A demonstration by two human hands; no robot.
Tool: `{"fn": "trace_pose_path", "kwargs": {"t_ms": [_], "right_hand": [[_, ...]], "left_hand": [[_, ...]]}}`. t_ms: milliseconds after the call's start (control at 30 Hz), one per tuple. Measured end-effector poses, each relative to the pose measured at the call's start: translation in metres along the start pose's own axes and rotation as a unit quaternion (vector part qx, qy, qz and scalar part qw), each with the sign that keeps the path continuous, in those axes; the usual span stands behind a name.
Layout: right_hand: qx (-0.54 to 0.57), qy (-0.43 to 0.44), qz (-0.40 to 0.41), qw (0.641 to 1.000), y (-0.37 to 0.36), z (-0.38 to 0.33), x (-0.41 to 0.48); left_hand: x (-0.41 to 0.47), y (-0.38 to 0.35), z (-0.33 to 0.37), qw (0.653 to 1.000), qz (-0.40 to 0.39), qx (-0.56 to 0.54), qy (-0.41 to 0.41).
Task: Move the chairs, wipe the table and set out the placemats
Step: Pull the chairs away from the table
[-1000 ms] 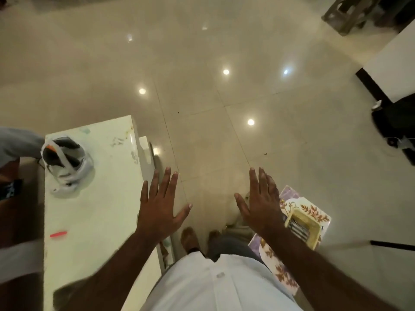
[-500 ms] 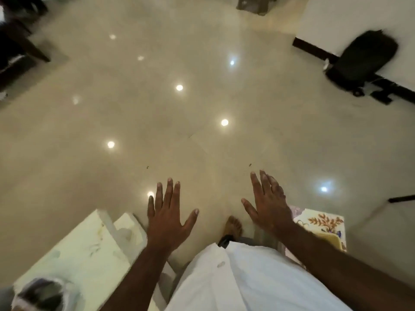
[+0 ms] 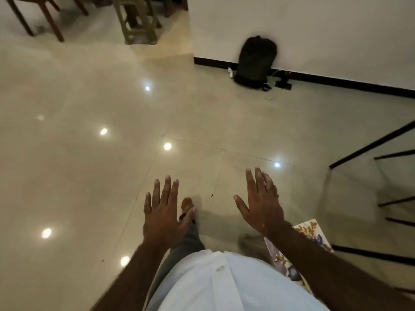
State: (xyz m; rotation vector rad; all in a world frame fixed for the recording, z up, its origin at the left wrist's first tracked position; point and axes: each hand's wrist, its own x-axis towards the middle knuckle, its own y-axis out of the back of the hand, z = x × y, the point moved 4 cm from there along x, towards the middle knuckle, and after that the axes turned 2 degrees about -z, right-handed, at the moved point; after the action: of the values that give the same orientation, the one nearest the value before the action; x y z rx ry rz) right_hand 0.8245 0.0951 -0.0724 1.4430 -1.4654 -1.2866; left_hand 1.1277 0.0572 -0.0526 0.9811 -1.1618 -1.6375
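Gone from view is the pale green table that sat by your left side a moment ago; you have turned, and now a white wall (image 3: pixel 314 30) and a black backpack (image 3: pixel 256 61) leaning on it are in front of you. Your arms have stayed out in front, same as before.

Both your arms reach forward and down over the shiny floor (image 3: pixel 89 176). Your left hand (image 3: pixel 164 214) is flat, palm down, with the fingers long and spread a little and the thumb out to the side. Your right hand (image 3: pixel 260 205) is flat too, tipped a bit so the thumb points toward the other hand. Both hands are wide open, well apart from each other, and they hold nothing and touch nothing.

One bare foot (image 3: pixel 187 204) shows on the floor between your hands.

A flowery placemat (image 3: pixel 312 232) lies low on your right, partly hidden under your right forearm; what it rests on cannot be told. Wooden chair legs (image 3: pixel 47 16) stand at the far left corner of the floor, with a pale plastic stool (image 3: pixel 137 25) near them. Thin black legs (image 3: pixel 370 144) of a stand are at the right edge.
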Motion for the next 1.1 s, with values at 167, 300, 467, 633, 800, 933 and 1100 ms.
{"fn": "trace_pose_path", "kwargs": {"t_ms": [167, 300, 467, 633, 800, 933, 1100], "right_hand": [[0.007, -0.097, 0.017, 0.995, 0.015, -0.001, 0.052], [0.028, -0.193, 0.059, 0.979, 0.045, -0.005, 0.078], [0.05, -0.31, 0.1, 0.944, 0.061, 0.02, 0.088], [0.077, -0.405, 0.121, 0.903, 0.068, 0.07, 0.085], [0.097, -0.483, 0.153, 0.857, 0.073, 0.141, 0.082], [0.118, -0.519, 0.126, 0.837, 0.07, 0.2, 0.089], [0.103, -0.51, 0.118, 0.846, 0.099, 0.26, 0.106]], "left_hand": [[0.124, 0.024, -0.013, 0.996, -0.029, -0.007, -0.085], [0.215, 0.05, 0.0, 0.979, -0.026, 0.006, -0.204], [0.313, 0.05, 0.043, 0.945, -0.079, 0.039, -0.315], [0.371, 0.031, 0.117, 0.916, -0.103, 0.041, -0.387], [0.407, -0.001, 0.21, 0.882, -0.129, 0.041, -0.452], [0.438, -0.014, 0.284, 0.865, -0.137, 0.054, -0.48], [0.476, -0.026, 0.378, 0.844, -0.145, 0.067, -0.513]]}}
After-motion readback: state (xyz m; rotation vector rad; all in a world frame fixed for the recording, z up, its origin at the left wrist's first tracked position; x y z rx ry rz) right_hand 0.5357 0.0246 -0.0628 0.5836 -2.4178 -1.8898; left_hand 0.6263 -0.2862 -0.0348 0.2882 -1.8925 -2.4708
